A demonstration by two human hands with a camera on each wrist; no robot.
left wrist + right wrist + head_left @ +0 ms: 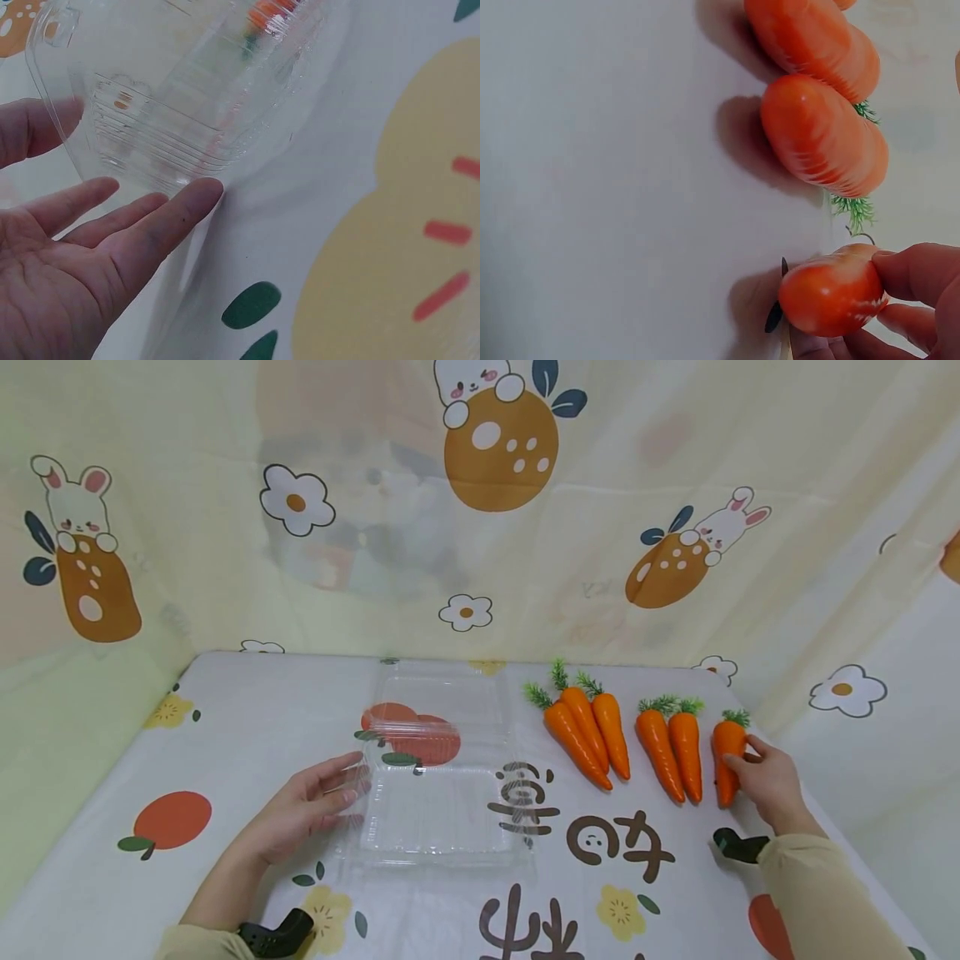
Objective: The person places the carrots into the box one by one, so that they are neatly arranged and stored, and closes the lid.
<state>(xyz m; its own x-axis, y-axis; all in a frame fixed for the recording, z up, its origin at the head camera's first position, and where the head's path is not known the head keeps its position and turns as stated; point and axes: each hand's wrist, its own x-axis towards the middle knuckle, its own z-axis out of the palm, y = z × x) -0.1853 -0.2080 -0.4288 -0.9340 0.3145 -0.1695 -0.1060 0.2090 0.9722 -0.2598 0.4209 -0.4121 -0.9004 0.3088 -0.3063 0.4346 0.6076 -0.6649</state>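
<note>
My left hand point(318, 797) is at the left side of a clear plastic clamshell box point(438, 810), which lies with its lid folded back. Up close in the left wrist view, the fingers point(161, 229) are nearly straight and spread, with the fingertips right at the box's ribbed wall point(142, 139). At the far right, my right hand point(768, 781) pinches an orange carrot point(727, 756) with a green leafy top between thumb and fingers. That carrot point(832, 292) shows its rounded body in the right wrist view, the thumb pressed on its side.
Left of the held carrot lie a pair of carrots point(670, 756) and a bunch of three carrots point(585, 731). The printed cloth point(247, 735) covers the table, and a patterned curtain point(375, 568) rises behind it. Black straps point(277, 935) sit at both wrists.
</note>
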